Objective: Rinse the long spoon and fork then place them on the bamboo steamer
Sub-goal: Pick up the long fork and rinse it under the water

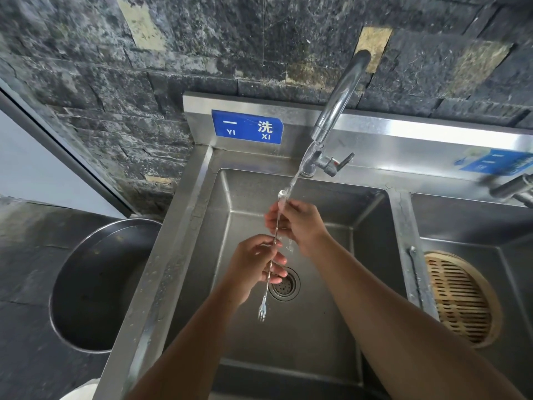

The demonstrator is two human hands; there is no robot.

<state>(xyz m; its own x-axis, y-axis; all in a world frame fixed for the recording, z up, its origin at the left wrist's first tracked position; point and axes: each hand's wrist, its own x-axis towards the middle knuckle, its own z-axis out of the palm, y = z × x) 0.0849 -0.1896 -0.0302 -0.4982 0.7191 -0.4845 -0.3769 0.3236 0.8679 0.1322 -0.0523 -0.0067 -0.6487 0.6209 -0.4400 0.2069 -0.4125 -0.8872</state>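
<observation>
A long thin metal spoon-and-fork utensil (263, 306) hangs nearly upright over the left sink basin (317, 327). Its forked tip points down near the drain and its spoon end reaches into the water stream. My left hand (255, 267) grips the twisted shaft at its middle. My right hand (300, 223) holds the upper shaft just under the running water from the tap (336, 111). The round bamboo steamer (458, 298) lies in the right basin. A second slim metal utensil (415, 272) rests on the divider beside it.
A large dark metal pot (98, 287) stands on the floor left of the sink. The drain strainer (284, 284) sits in the basin bottom. A second tap (513, 187) juts in at the right. A stone wall backs the sink.
</observation>
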